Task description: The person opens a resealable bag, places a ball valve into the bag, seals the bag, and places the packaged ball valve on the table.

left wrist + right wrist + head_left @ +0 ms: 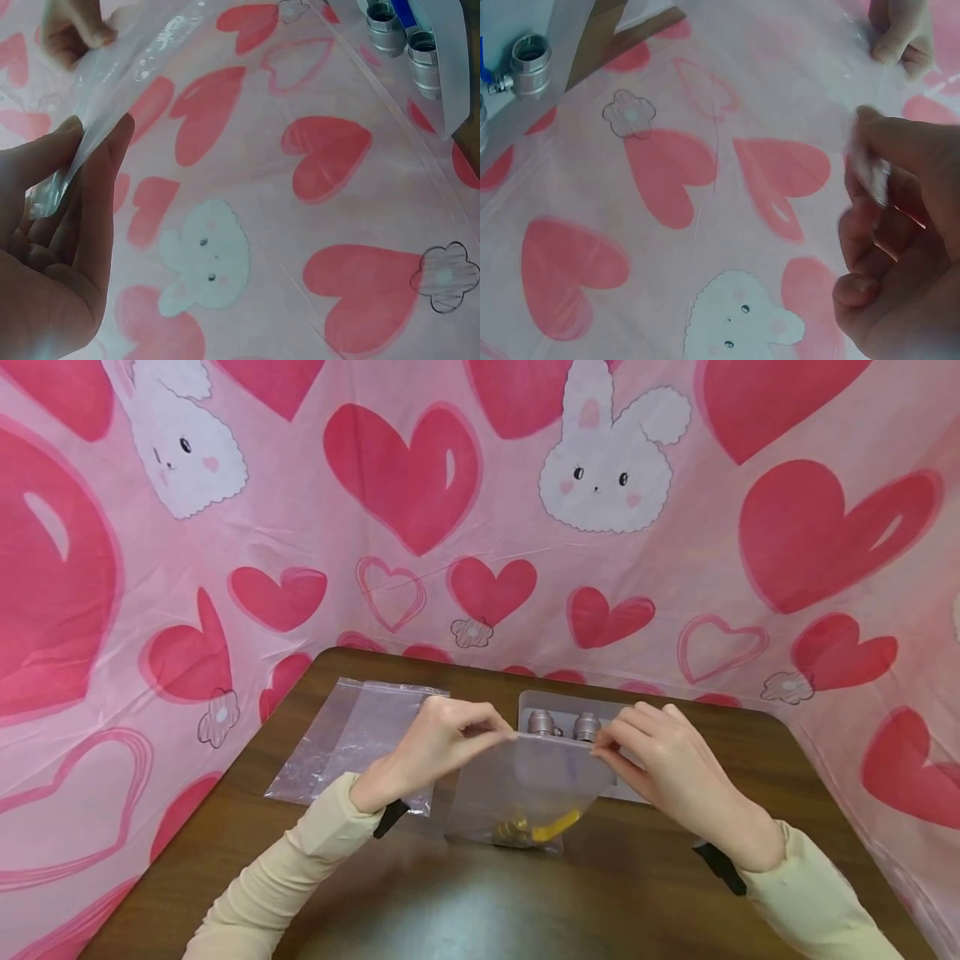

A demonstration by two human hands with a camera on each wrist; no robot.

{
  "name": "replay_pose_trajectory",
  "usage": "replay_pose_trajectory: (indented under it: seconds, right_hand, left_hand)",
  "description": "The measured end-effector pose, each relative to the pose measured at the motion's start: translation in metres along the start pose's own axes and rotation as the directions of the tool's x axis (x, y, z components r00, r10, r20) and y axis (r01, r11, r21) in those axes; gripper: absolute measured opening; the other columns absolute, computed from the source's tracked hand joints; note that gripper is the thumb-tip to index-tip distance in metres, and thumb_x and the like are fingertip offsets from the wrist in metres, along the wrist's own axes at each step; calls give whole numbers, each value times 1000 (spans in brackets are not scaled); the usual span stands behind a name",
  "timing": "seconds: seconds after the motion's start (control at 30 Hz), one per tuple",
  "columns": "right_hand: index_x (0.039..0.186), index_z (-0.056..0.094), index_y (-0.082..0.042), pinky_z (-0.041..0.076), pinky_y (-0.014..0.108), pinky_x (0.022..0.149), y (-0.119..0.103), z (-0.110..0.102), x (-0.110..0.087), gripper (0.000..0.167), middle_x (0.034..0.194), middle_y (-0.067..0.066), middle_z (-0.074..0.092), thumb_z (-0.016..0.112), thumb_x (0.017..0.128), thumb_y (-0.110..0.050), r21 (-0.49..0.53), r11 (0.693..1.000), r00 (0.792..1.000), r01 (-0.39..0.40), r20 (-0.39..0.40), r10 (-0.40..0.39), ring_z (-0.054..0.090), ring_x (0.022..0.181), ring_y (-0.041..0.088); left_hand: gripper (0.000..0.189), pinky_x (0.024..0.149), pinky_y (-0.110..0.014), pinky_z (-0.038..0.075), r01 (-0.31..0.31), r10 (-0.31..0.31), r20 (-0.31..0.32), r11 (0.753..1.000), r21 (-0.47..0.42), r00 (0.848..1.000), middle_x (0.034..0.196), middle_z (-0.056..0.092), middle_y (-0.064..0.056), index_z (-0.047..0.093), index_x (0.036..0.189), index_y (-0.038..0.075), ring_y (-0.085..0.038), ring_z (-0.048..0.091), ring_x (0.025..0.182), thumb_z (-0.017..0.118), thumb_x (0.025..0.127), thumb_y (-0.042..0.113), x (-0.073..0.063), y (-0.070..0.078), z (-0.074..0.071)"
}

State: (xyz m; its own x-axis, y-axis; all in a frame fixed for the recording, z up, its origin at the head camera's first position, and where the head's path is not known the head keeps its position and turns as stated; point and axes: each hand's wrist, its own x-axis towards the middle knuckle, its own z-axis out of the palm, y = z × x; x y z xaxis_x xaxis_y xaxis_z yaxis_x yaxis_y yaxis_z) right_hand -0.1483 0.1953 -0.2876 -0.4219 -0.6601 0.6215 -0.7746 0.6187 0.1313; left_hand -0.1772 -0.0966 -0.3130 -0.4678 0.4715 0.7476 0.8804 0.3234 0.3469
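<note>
A clear zip bag (487, 781) hangs upright between both hands, its bottom at or near the table. Inside it lies a yellow-handled metal fitting (555, 827), partly blurred by the plastic. My left hand (442, 739) pinches the left end of the bag's top edge between thumb and fingers. At the right end, my right hand (663, 752) pinches the same edge. The left wrist view shows the plastic (142, 67) between the left thumb and fingertips. Behind the bag stands a light grey tray (551, 700) holding metal valves (587, 727), partly hidden by the bag.
Flat clear zip bags (352, 739) lie overlapping on the table's left side, partly behind the left forearm. The brown wooden table (450, 902) has a rounded far edge. A pink heart-patterned cloth (420, 468) surrounds it. A metal valve (531, 64) with a blue handle shows in the right wrist view.
</note>
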Motion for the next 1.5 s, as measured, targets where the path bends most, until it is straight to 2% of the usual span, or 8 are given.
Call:
replay_pose_trajectory:
  seconds: [0.07, 0.17, 0.27, 0.53, 0.67, 0.97, 1.3, 1.5]
  right_hand:
    - [86, 68, -14, 24, 22, 65, 2, -1, -2, 12, 80, -4, 64, 73, 90, -24, -1, 1000, 1000, 1, -6, -1, 56, 76, 13]
    - [85, 67, -12, 24, 22, 66, 5, -3, -5, 31, 79, -3, 63, 56, 101, -37, 0, 1000, 999, 6, -36, -6, 56, 74, 13]
    - [83, 67, -12, 22, 22, 66, 4, -3, -5, 46, 76, -3, 63, 43, 103, -46, 4, 1000, 998, 10, -68, -10, 54, 71, 12]
    - [87, 68, -12, 24, 19, 66, 8, 0, -10, 43, 82, -5, 65, 44, 103, -44, 60, 998, 997, -20, -73, 24, 56, 73, 10]
    - [88, 68, -10, 26, 19, 65, 9, 3, -12, 41, 85, -4, 66, 44, 105, -39, 46, 999, 992, -8, -126, 14, 58, 71, 10]
    - [83, 67, -10, 26, 24, 66, 8, 7, -14, 42, 78, -3, 65, 45, 105, -39, -10, 1000, 983, -28, -180, 26, 58, 68, 11]
    - [82, 66, -11, 26, 22, 66, 7, 7, -15, 47, 76, -4, 63, 42, 105, -45, -11, 999, 982, -53, -182, 50, 55, 67, 9]
    - [84, 65, -12, 28, 21, 67, 9, 8, -19, 44, 79, -6, 61, 44, 103, -46, 46, 995, 985, -87, -146, 93, 54, 71, 7]
  left_hand:
    - [9, 55, -11, 41, 21, -21, -18, 1000, -3, 1000, 72, 75, 4, 77, 80, 13, 1, 52, 57, 85, 76, 13, -1, -2, -2]
    - [11, 53, -12, 35, 37, -38, -41, 999, -6, 998, 70, 75, 5, 78, 78, 14, 1, 45, 54, 87, 72, 15, -2, -5, -5]
    - [12, 51, -12, 35, 39, -40, -47, 999, -21, 998, 70, 75, 3, 78, 76, 13, 1, 46, 53, 89, 71, 16, -2, -6, -6]
    - [10, 52, -13, 37, 59, -58, 11, 997, -46, 998, 75, 76, 1, 80, 88, 10, 1, 49, 56, 82, 79, 11, -2, -9, -12]
    - [14, 53, -15, 37, 77, -76, 32, 997, -25, 997, 79, 76, 0, 79, 97, 9, -1, 51, 57, 78, 83, 9, -4, -12, -14]
    - [18, 59, -16, 49, 103, -102, 26, 993, -61, 994, 88, 79, -3, 78, 101, 7, -6, 73, 72, 77, 83, 8, -9, -14, -14]
    - [7, 53, -14, 35, 104, -102, -47, 993, 59, 994, 67, 70, 4, 78, 81, 13, -2, 42, 55, 83, 77, 15, -11, -14, -17]
    - [8, 56, -15, 42, 87, -87, -37, 996, 1, 996, 73, 74, 2, 78, 84, 11, -3, 52, 58, 83, 77, 12, -11, -14, -18]
